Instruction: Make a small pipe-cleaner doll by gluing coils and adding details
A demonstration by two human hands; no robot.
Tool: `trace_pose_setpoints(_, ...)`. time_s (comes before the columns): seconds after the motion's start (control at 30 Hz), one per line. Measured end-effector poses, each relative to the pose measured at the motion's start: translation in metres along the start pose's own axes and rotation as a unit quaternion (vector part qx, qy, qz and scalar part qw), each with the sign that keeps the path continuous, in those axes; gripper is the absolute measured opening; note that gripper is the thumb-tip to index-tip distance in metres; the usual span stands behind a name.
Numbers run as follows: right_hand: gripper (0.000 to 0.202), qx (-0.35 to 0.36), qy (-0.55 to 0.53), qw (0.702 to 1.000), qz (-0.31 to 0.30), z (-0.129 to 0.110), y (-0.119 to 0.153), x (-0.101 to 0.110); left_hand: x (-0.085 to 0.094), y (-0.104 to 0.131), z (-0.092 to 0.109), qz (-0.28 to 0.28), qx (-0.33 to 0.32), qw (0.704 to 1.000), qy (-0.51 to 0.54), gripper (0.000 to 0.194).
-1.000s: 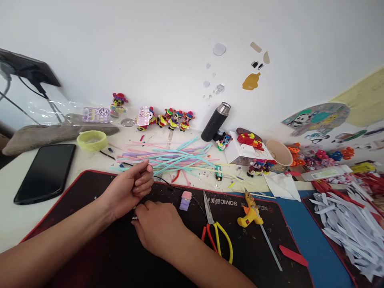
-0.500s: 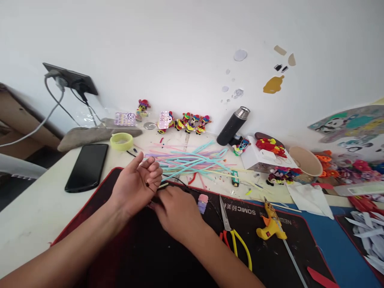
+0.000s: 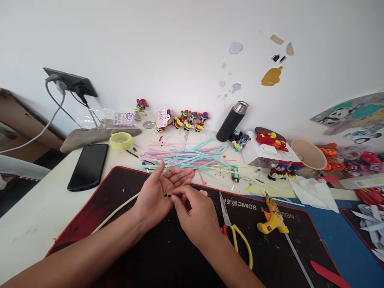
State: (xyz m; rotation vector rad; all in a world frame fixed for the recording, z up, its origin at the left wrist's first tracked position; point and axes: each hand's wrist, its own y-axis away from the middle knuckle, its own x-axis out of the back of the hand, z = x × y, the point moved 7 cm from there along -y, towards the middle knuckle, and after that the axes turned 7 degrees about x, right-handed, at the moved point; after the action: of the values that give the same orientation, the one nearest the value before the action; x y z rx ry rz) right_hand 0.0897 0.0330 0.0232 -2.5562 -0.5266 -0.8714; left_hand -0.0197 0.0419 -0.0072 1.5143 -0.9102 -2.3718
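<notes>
My left hand (image 3: 153,198) is held palm up over the black mat (image 3: 144,256), fingers stretched out. Two tiny black beads (image 3: 166,195) show on its palm. Thumb and forefinger of my right hand (image 3: 196,214) pinch together at the palm, touching the bead nearer to them. A pale yellow fuzzy stem (image 3: 115,211) lies on the mat, passing behind my left wrist. Scissors (image 3: 227,218) with yellow and red handles lie just right of my right hand. A small pink piece (image 3: 203,193) is mostly hidden behind my right hand.
Pastel fuzzy stems (image 3: 192,156) are heaped behind the hands. Left of them are a phone (image 3: 88,166) and a yellow tape roll (image 3: 121,141). A yellow glue gun (image 3: 273,216) rests on the right. Small figures (image 3: 190,121) and a black flask (image 3: 232,122) stand along the wall.
Both hands have moved right, and my left palm has turned flatter, with its fingers uncurled. My right fingers have come up onto the palm. The pale yellow stem now shows by my left wrist.
</notes>
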Motion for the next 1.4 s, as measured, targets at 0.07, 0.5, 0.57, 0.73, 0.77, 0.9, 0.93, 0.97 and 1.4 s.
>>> trace_pose_setpoints(0.07, 0.014, 0.003, 0.01, 1.0, 0.004, 0.003, 0.003, 0.001, -0.002, 0.0, -0.005, -0.009, 0.003, 1.0, -0.014, 0.056)
trace_pose_setpoints(0.5, 0.013, 0.068, 0.054, 0.995, -0.05, 0.009, 0.016, -0.009, 0.007, -0.011, -0.027, 0.009, 0.021, 0.996, -0.081, 0.052)
trace_pose_setpoints(0.57, 0.013, 0.071, 0.056, 0.994, -0.055, 0.01, 0.017, -0.012, 0.009, -0.01, -0.029, 0.018, 0.025, 0.996, -0.084, 0.051)
trace_pose_setpoints(0.73, 0.011, 0.037, -0.015, 0.999, -0.017, 0.019, 0.024, -0.01, 0.013, -0.008, -0.031, 0.001, 0.009, 0.994, -0.106, 0.051)
trace_pose_setpoints(0.77, 0.011, 0.02, -0.036, 0.999, -0.001, 0.023, 0.026, -0.006, 0.014, -0.008, -0.031, -0.013, 0.004, 0.994, -0.113, 0.052)
trace_pose_setpoints(0.9, 0.012, -0.057, -0.104, 0.991, 0.063, 0.044, 0.037, 0.019, 0.013, -0.007, -0.035, -0.071, -0.029, 0.988, -0.133, 0.047)
trace_pose_setpoints(0.93, 0.013, -0.075, -0.121, 0.987, 0.077, 0.049, 0.04, 0.026, 0.013, -0.007, -0.036, -0.073, -0.041, 0.987, -0.139, 0.046)
trace_pose_setpoints(0.97, 0.014, -0.09, -0.142, 0.981, 0.095, 0.054, 0.044, 0.032, 0.013, -0.007, -0.037, -0.072, -0.051, 0.986, -0.145, 0.045)
trace_pose_setpoints(1.4, 0.018, -0.168, -0.209, 0.945, 0.189, 0.08, 0.084, 0.044, 0.009, -0.005, -0.059, -0.07, -0.143, 0.952, -0.262, 0.043)
